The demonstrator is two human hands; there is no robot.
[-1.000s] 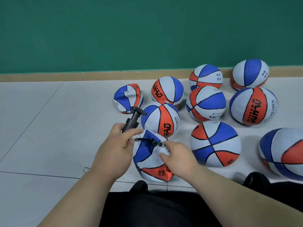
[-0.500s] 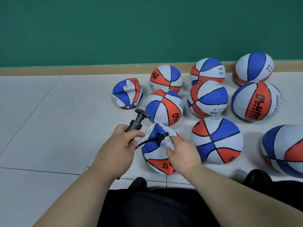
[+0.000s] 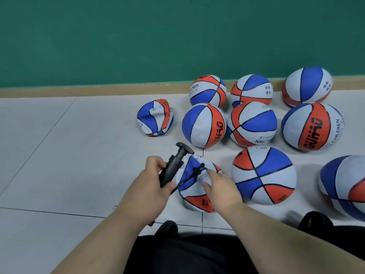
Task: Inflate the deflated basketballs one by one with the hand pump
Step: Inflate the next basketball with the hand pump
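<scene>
My left hand (image 3: 152,186) grips the barrel of the black hand pump (image 3: 174,165), whose T-handle points up and to the right. A thin black hose runs from the pump to a nozzle (image 3: 198,169) set on the deflated basketball (image 3: 194,196) lying on the floor just in front of my knees. My right hand (image 3: 221,186) holds this crumpled ball, with fingertips curled on the white panel beside the nozzle. A second deflated basketball (image 3: 155,117) lies farther back on the left.
Several inflated red, white and blue basketballs (image 3: 263,175) stand to the right and behind, up to the wooden skirting (image 3: 79,91) under the green wall. Grey floor tiles (image 3: 59,155) stretch to the left. My dark trouser legs fill the bottom.
The pump has tilted more upright and swung right, closer over the deflated ball. My right hand has slid lower on the ball, leaving the nozzle in plain sight.
</scene>
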